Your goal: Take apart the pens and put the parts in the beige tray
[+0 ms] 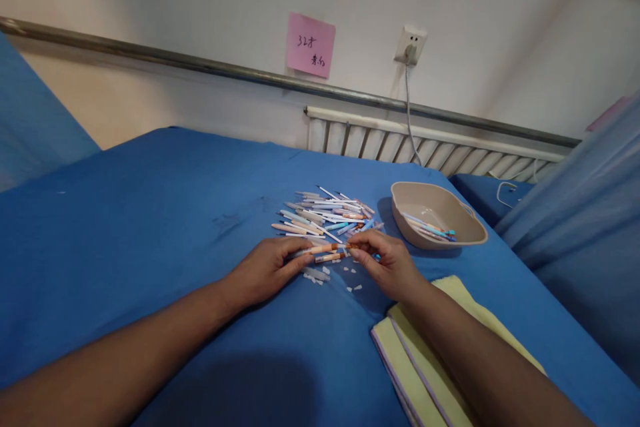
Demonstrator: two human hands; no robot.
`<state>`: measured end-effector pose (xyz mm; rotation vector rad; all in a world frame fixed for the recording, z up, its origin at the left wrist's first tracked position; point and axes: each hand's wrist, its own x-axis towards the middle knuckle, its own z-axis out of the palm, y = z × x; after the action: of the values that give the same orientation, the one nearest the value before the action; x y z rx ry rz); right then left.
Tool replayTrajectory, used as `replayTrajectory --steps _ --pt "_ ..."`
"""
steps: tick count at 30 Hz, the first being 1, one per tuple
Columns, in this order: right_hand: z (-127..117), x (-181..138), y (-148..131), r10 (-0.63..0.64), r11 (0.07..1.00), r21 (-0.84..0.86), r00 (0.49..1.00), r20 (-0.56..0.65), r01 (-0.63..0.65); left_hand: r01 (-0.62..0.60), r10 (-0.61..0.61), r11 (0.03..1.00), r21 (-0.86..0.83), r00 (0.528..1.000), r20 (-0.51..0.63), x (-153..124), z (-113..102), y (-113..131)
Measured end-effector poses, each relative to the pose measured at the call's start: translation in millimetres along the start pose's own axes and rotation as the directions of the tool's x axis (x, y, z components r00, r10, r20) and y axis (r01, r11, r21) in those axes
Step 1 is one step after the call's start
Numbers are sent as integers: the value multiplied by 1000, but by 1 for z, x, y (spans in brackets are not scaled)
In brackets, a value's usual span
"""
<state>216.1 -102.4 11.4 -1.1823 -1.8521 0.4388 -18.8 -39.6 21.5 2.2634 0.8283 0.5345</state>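
Note:
An orange pen (323, 249) lies level between my two hands, just above the blue cloth. My left hand (267, 269) is closed round its left end with thumb and fingers. At the other end, my right hand (387, 263) pinches a small brownish-orange part; whether it is joined to the barrel I cannot tell. Another orange pen (330, 257) rests just below the held one. Behind my hands spreads a loose pile of pen parts (320, 210), with white refills and coloured barrels. Small white bits (350, 270) and a greyish barrel (316, 273) lie in front.
A beige basin (473, 230) with several pens (430, 227) inside stands to the right. My right forearm passes over a folded yellow towel (420, 360). A radiator (370, 140), a metal rail (225, 70) and a plugged-in socket (411, 45) line the wall behind.

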Motion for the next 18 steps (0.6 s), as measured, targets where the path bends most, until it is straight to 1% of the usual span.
replayTrajectory --steps 7,14,18 --pt "-4 -1 0 -131 982 -131 990 41 136 -10 8 995 94 1000 15 -1 -2 0" --pt "-5 -3 0 -161 964 -198 982 98 177 -13 9 988 153 1000 25 -1 -3 1" --pt "-5 -3 0 -163 968 -178 982 93 178 -18 12 988 154 999 37 -1 -3 2"
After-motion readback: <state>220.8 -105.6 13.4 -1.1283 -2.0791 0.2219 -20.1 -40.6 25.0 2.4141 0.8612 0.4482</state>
